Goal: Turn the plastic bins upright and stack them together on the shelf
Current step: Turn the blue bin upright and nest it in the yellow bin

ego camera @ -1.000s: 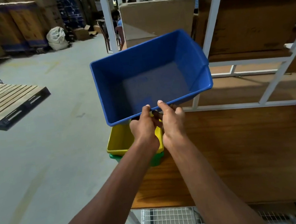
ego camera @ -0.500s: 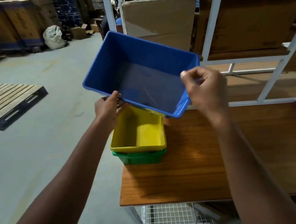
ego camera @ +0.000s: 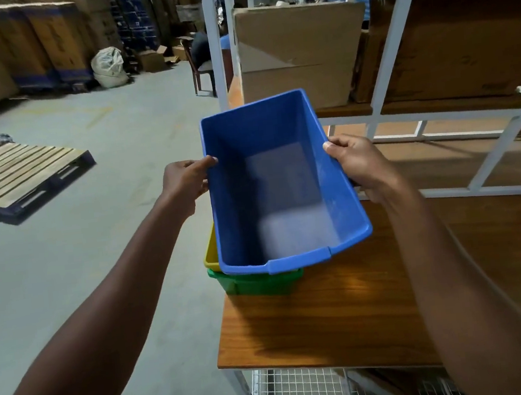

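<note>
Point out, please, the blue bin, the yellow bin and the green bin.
blue bin (ego camera: 284,194), head view, on its inner floor.
yellow bin (ego camera: 211,254), head view, on its visible left rim.
green bin (ego camera: 255,284), head view, on its front wall.

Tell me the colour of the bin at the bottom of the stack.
Green bin, seen in the head view.

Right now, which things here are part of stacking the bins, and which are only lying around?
Part of the job:
blue bin, held by the left hand and right hand
yellow bin
green bin
wooden shelf

Only lying around:
pallet
cardboard box
white sack
</note>
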The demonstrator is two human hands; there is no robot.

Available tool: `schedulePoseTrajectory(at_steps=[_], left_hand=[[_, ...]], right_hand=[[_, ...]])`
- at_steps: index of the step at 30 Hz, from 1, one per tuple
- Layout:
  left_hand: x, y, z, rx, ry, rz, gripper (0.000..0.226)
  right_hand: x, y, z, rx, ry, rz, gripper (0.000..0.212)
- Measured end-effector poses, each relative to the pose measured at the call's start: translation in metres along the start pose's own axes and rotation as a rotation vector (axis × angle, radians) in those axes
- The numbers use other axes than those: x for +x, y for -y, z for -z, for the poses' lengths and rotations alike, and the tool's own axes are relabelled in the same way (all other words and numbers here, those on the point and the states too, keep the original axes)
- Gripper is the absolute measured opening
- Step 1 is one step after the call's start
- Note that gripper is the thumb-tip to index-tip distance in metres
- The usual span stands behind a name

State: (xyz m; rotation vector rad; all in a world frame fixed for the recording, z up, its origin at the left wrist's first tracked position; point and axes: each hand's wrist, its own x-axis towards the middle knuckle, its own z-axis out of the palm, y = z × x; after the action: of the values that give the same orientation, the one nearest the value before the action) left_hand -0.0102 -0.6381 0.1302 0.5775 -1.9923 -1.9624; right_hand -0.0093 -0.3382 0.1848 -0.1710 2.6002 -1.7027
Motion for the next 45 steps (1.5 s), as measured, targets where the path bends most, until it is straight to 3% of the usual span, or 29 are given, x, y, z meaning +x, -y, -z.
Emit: schedulePoseTrajectory(at_steps=[6,10,15,21,45], left_hand=[[0.004,-0.004,0.005,0.016,0.114,0.047,0.039],[0.009,-0.008,0.006,0.019,0.174,0.078,0.032],[0.023,-0.011,0.009,-0.075,0.126,0.126,0.020],[0.048,0.000,0.014,-0.095,0.119,0.162,0.035],[0.103,0.099,0.011,-0.075,0.145,0.315,0.034]], right_hand=[[0.011,-0.006,-0.010,0.172,-0.083,-0.106,0.016],[0.020,-0.002,-0.014,0.242,-0.087,-0.162,0.022],[0.036,-0.004,-0.023,0.323,-0.033,-0.246,0.016],[0.054,-0.018,-0.046,0.344,-0.045,-0.302,0.015],[0.078,-0.092,-0.087,0.372,0.002,-0.446,0.021]])
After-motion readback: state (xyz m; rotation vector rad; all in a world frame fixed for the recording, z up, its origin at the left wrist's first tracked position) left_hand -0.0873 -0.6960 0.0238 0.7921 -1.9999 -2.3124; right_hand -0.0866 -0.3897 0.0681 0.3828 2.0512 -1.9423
